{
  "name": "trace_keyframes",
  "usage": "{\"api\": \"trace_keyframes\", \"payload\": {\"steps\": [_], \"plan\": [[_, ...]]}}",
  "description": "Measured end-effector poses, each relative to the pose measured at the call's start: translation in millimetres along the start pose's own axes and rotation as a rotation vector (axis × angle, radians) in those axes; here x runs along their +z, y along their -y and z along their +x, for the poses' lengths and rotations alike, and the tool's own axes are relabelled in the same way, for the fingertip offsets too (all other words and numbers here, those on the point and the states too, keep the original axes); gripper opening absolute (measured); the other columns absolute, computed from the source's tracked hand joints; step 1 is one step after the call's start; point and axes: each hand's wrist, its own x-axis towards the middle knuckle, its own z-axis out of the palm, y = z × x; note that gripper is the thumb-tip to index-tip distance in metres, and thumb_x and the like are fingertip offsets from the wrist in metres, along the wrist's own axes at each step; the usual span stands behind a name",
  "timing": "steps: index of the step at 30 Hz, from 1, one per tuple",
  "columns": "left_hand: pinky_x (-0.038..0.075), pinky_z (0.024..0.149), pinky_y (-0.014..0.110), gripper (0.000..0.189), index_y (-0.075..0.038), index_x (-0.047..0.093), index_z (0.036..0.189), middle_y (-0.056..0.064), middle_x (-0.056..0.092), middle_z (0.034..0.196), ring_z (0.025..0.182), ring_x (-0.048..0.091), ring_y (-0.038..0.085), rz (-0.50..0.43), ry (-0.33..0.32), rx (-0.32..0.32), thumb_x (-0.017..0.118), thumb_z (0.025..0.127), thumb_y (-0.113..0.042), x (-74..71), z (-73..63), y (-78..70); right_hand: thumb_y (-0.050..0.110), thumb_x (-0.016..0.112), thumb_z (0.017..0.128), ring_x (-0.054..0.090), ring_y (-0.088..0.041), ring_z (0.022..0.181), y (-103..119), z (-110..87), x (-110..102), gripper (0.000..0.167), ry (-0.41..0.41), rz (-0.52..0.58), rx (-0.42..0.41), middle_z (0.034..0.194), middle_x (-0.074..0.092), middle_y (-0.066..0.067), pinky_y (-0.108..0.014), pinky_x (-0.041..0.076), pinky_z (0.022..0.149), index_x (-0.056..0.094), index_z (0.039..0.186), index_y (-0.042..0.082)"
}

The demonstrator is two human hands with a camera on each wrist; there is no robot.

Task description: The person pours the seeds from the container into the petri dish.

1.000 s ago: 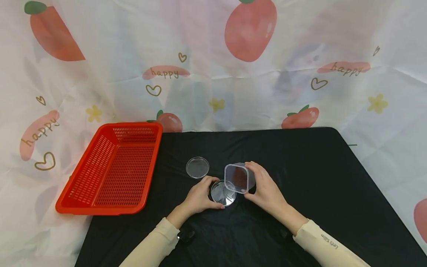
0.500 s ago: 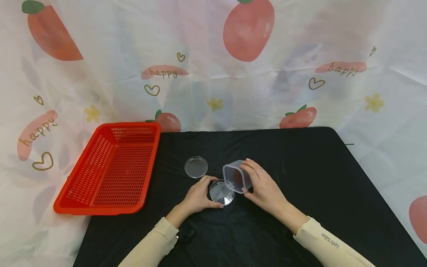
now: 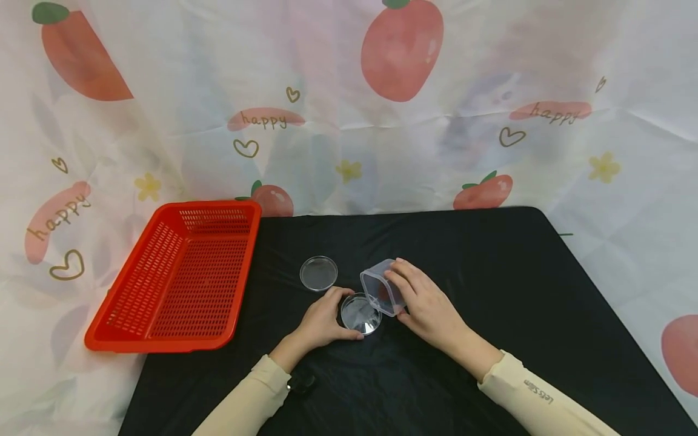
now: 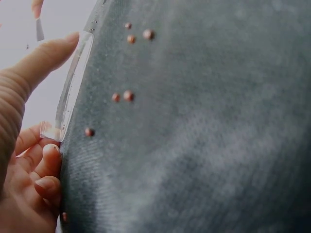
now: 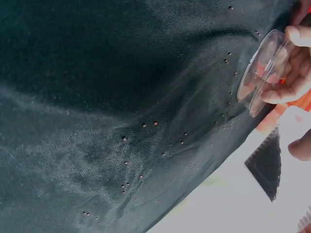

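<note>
Head view: hands [image 3: 323,321] [image 3: 428,306] clasp dish [image 3: 358,316] (left) and tub [image 3: 376,283] (right), sleeve [image 3: 545,404] reading "Lets Slim", backdrop [image 3: 327,66] "happy".

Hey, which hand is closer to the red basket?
Left. The left hand is to the right of the red basket, gripping a round clear dish; the right hand is farther right, holding a clear container.

The sleeves [image 3: 246,396] are cream, the right printed with dark lettering [image 3: 538,392] that perhaps reads "Let's Slim".

"happy" thrice on backdrop [image 3: 327,109], "LetsSlim" on right sleeve [image 3: 529,399]
</note>
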Motion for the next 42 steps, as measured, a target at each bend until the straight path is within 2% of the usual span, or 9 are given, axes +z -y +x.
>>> {"api": "trace_keyframes", "payload": {"steps": [3,9,22,42], "plan": [[0.052,0.097,0.042,0.091,-0.020,0.053,0.141,0.000,0.057,0.138,0.113,0.061,0.018,-0.001,-0.004,0.007,0.096,0.067,-0.049,0.5,0.2,0.9,0.003,0.081,0.073,0.043,-0.033,0.145,1.0,0.9,-0.1,0.079,0.008,-0.011,-0.007,0.151,0.048,-0.017,-0.042,0.036,0.120,0.050,0.145,0.004],[0.052,0.101,0.044,0.091,-0.019,0.053,0.141,0.000,0.056,0.139,0.120,0.061,0.020,-0.002,0.002,0.005,0.096,0.067,-0.049,2.0,0.2,1.7,0.003,0.079,0.073,0.044,-0.032,0.144,2.8,0.3,0.3,0.078,0.024,-0.028,-0.017,0.151,0.049,-0.017,-0.047,0.043,0.113,0.052,0.146,0.007],[0.051,0.102,0.045,0.091,-0.019,0.053,0.141,0.001,0.057,0.139,0.121,0.061,0.021,-0.008,0.010,-0.006,0.096,0.066,-0.047,0.3,0.8,-0.2,0.003,0.076,0.075,0.045,-0.033,0.143,3.5,2.4,0.1,0.076,0.032,-0.040,-0.037,0.151,0.049,-0.016,-0.051,0.047,0.110,0.051,0.147,0.009],[0.051,0.105,0.045,0.092,-0.017,0.053,0.142,0.003,0.056,0.140,0.123,0.061,0.022,-0.002,0.017,-0.006,0.096,0.067,-0.048,-0.4,1.9,0.0,0.003,0.071,0.078,0.042,-0.032,0.145,3.1,4.7,-0.6,0.074,0.054,-0.041,-0.060,0.153,0.046,-0.016,-0.049,0.044,0.113,0.050,0.149,0.010]]}}
